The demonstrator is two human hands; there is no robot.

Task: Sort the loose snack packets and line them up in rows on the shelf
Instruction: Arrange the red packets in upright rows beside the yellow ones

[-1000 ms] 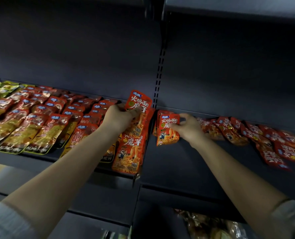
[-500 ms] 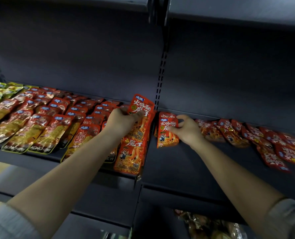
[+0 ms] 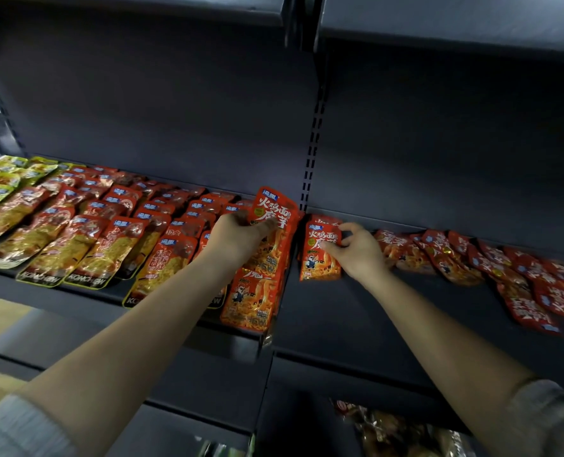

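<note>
My left hand (image 3: 241,235) grips the top of a tall red snack packet (image 3: 274,209) that stands at the back of a row of the same red packets (image 3: 251,298), at the right end of the left shelf section. My right hand (image 3: 356,250) pinches a smaller red packet (image 3: 318,255) by its right edge and holds it tilted up at the left end of the right shelf section (image 3: 356,311). Another red packet lies just behind it. Loose red packets (image 3: 472,258) lie scattered to the right of that hand.
Neat rows of red and gold packets (image 3: 92,232) fill the left shelf, with green ones (image 3: 0,179) at the far left. A slotted upright (image 3: 310,159) divides the two sections. An upper shelf hangs overhead. More packets (image 3: 389,430) sit on a lower shelf.
The view has shifted slightly. My right hand has drawn the small packet a little to the left and set it more upright. My left hand keeps its hold on the tall packet.
</note>
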